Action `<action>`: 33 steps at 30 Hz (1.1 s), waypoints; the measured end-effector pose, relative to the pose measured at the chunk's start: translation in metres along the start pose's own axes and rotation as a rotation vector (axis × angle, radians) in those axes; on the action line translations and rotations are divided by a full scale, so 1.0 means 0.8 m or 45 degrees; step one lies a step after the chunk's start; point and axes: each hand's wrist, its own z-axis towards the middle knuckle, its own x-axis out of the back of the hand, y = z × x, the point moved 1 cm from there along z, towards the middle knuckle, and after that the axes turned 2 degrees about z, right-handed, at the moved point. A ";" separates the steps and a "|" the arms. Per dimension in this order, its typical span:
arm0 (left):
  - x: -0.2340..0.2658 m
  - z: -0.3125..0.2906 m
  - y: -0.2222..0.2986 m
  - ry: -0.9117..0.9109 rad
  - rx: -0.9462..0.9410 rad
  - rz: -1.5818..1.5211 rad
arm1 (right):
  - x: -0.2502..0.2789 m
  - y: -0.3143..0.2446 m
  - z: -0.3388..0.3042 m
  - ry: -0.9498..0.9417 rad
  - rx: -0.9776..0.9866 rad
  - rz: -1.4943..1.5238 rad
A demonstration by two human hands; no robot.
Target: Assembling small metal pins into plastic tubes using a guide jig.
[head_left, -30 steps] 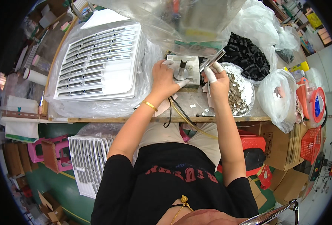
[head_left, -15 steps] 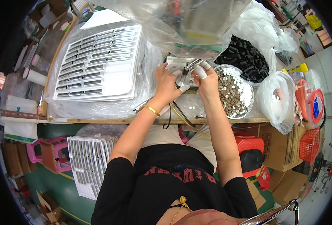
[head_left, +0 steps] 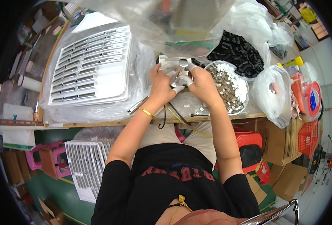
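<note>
A shiny chrome tube (head_left: 182, 66) stands on end between my hands, tilted a little, its round end facing up. My right hand (head_left: 202, 83) is closed on the tube from the right, with white covers on the fingertips. From the left, my left hand (head_left: 161, 81) curls its thumb and fingers round the tube's lower part, fingertips covered in white too. The tube's foot and whatever it rests on are mostly hidden by the fingers. Right beside my right hand is a clear round tub (head_left: 245, 107) of small silvery discs.
A white tray (head_left: 111, 84) of chrome tubes lies left on plastic film. Black cylindrical caps (head_left: 237, 56) are heaped behind the tub. A clear plastic sheet (head_left: 188, 26) hangs over the bench's back. Cables (head_left: 175, 110) cross the front edge (head_left: 98, 124). A tied plastic bag (head_left: 273, 93) sits at right.
The chrome tube has swung from slanting to nearly upright. My right hand has moved left and down along it, towards my left hand, which stays at the lower part.
</note>
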 end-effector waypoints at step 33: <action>0.029 0.046 0.015 0.142 0.262 -0.271 | 0.006 0.107 0.034 0.271 -0.395 0.329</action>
